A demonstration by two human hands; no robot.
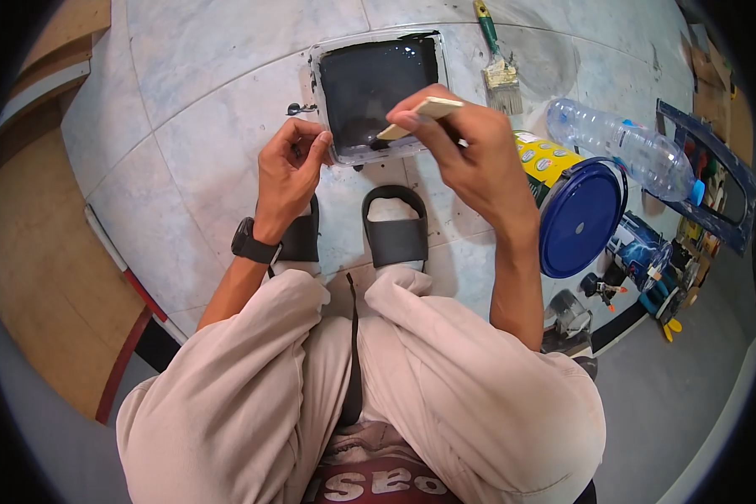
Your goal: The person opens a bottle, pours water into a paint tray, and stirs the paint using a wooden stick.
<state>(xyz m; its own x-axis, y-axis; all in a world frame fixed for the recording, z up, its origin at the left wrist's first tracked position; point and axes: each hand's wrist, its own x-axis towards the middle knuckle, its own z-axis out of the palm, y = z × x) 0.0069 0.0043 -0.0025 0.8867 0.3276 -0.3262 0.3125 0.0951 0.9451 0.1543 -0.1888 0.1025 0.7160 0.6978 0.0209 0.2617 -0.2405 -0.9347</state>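
A clear plastic tray (pixel 443 59) holding dark, glossy liquid rests on the tiled floor in front of my feet. My left hand (pixel 295 168), with a black watch on its wrist, pinches the tray's near left corner between thumb and fingers. Over the tray's near right side, my right hand (pixel 470 151) grips a flat, pale wooden stick (pixel 437 107). The stick slants down to the left, and its lower end is over the dark liquid near a darker lump. Whether the stick touches the liquid I cannot tell.
Right of the tray lie a green-handled paintbrush (pixel 501 74), a yellow bucket with a blue lid (pixel 583 220) and a clear plastic bottle (pixel 622 149). Several tools (pixel 647 260) lie farther right. A wooden board (pixel 50 294) is at the left.
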